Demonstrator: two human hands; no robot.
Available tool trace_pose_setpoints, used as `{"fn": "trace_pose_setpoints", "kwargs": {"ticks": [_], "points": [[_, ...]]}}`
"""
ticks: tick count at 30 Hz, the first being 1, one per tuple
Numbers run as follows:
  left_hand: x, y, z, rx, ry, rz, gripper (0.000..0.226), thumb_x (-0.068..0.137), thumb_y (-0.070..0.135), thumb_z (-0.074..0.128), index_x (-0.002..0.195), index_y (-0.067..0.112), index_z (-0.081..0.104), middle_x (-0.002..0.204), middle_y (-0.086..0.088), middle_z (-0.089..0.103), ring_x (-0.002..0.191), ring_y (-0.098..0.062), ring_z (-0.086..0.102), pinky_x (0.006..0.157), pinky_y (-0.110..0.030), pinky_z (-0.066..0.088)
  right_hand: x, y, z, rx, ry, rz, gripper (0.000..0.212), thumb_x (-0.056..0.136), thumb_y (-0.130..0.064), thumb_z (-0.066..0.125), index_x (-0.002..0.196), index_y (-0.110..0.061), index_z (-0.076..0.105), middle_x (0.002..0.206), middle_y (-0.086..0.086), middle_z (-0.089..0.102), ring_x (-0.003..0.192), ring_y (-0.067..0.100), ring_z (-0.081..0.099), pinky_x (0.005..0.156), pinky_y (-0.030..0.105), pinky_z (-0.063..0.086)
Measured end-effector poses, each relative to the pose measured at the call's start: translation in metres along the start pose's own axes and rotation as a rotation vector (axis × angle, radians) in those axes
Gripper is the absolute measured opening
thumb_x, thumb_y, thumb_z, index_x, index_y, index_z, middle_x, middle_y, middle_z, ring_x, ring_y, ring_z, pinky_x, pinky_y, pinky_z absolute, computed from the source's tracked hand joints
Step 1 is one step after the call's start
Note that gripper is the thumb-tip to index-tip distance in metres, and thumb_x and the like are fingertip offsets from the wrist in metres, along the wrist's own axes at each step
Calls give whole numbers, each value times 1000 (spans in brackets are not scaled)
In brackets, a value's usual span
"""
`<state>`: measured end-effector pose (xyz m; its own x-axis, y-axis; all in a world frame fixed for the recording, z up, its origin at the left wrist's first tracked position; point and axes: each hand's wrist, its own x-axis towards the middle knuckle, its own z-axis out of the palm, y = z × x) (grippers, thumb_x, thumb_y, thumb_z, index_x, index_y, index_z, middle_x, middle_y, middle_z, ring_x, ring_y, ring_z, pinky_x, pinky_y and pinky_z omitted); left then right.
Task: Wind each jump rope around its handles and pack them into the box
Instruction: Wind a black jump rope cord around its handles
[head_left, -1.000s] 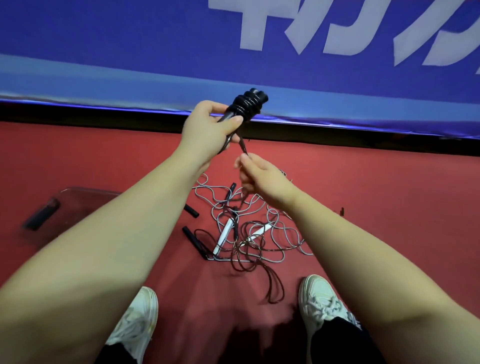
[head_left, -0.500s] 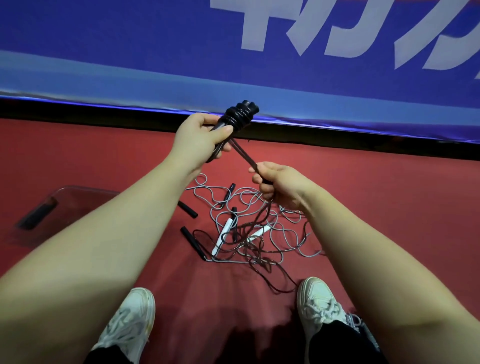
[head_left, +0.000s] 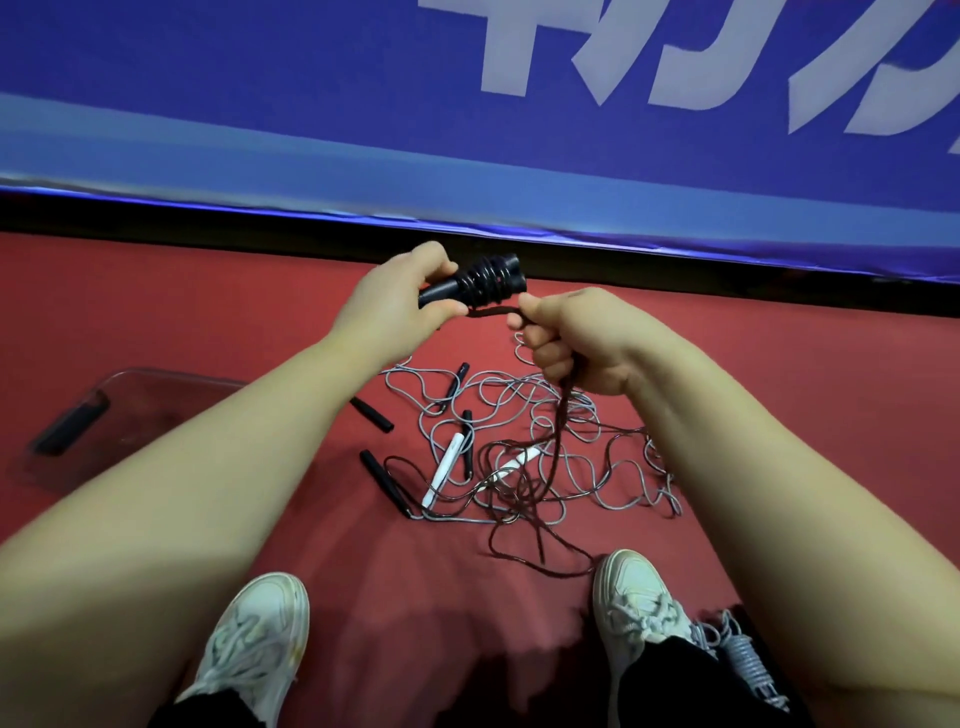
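While the left hand (head_left: 387, 306) grips the handles (head_left: 441, 293) by their near end, fingers and thumb curled round them, several turns of dark rope (head_left: 485, 280) sit wound about their far end. These black handles lie roughly level, held above the floor (head_left: 805, 389) at twelve o'clock, before the foot of the blue banner (head_left: 260, 104). From the winding a short stretch of rope runs toward three o'clock into the right hand (head_left: 576, 338), which is closed in a fist round it. Below the fist the rope hangs down to the floor, and its slack loops trail toward six o'clock, ending just beside the right shoe (head_left: 636, 587).

Under the hands lies a tangle of grey ropes (head_left: 519, 387) with two white handles (head_left: 447, 467) in it and loose black handles (head_left: 371, 414) in it and along its nine o'clock edge.

At nine o'clock, well apart from the tangle, the clear box (head_left: 156, 395) sits on the floor, partly hidden by the left forearm. A dark bar (head_left: 70, 428) shows at its far left end; whether it lies inside I cannot tell.

At five o'clock a wound grey bundle (head_left: 748, 657) lies just beside the right shoe. At seven o'clock is the left shoe (head_left: 260, 623).
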<state>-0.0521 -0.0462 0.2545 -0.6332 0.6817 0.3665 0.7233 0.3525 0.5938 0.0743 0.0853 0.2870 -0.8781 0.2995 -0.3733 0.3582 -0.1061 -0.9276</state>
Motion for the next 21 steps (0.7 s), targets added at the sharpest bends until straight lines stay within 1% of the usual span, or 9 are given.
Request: {"fn": "trace_pose_setpoints", "kwargs": {"ticks": [4, 8, 10, 12, 13, 14, 17, 19, 21], "points": [[-3, 3, 6, 145, -43, 50, 27, 84, 22, 68, 104, 11, 53, 116, -7, 61, 104, -29, 56, 84, -40, 45, -2, 1, 10, -12, -39, 16, 33, 103, -22, 32, 77, -12, 50, 40, -11, 33, 32, 0, 23, 33, 11, 19], [-5, 6, 9, 186, -103, -17, 38, 86, 26, 67, 113, 11, 45, 97, -9, 61, 88, -32, 57, 74, -39, 45, -4, -2, 10, 104, -102, 66, 32, 103, -20, 29, 81, -11, 51, 41, -11, 30, 33, 0, 21, 32, 11, 18], [-8, 3, 10, 209, -127, -61, 40, 85, 30, 68, 108, 10, 43, 93, -7, 59, 82, -29, 54, 69, -36, 41, -5, -3, 11, 155, -144, 99, 32, 102, -18, 28, 85, -7, 53, 42, -11, 29, 33, 1, 21, 33, 11, 18], [-12, 0, 12, 266, -173, -48, 35, 86, 31, 66, 103, 11, 44, 89, -8, 56, 80, -28, 51, 65, -34, 36, -6, -3, 12, 81, -153, 101, 30, 101, -16, 32, 87, -5, 56, 44, -10, 30, 34, 2, 23, 35, 13, 20], [-14, -1, 12, 308, -200, -12, 32, 87, 31, 65, 101, 12, 44, 88, -8, 56, 82, -30, 53, 63, -34, 35, -7, -3, 12, -49, -123, 74, 27, 100, -17, 37, 87, -4, 57, 45, -8, 32, 36, 3, 25, 36, 15, 22], [-16, -2, 13, 356, -226, 36, 29, 87, 31, 64, 98, 13, 45, 88, -9, 57, 85, -32, 54, 62, -34, 34, -8, -4, 11, -276, -69, 24, 24, 98, -19, 45, 88, -3, 60, 48, -5, 36, 39, 6, 28, 38, 18, 23], [-23, 3, 14, 506, -327, 177, 26, 88, 32, 62, 101, 12, 51, 94, -10, 61, 92, -34, 56, 64, -36, 35, -10, -6, 8, -1236, 107, -230, 20, 91, -28, 58, 93, -10, 67, 73, 4, 59, 62, 17, 50, 52, 27, 35], [-27, 7, 19, 536, -426, 221, 29, 87, 33, 63, 108, 14, 55, 99, -9, 63, 97, -32, 57, 71, -37, 41, -12, -6, 9, -1501, 74, -380, 19, 87, -29, 63, 104, -20, 65, 88, 0, 63, 82, 18, 55, 66, 29, 41], [-31, 9, 24, 500, -518, 211, 32, 86, 32, 65, 113, 17, 59, 102, -7, 66, 101, -28, 58, 76, -34, 45, -14, -6, 12, -1623, 6, -456, 25, 85, -28, 66, 109, -27, 62, 92, -8, 52, 89, 17, 52, 70, 30, 42]]}}
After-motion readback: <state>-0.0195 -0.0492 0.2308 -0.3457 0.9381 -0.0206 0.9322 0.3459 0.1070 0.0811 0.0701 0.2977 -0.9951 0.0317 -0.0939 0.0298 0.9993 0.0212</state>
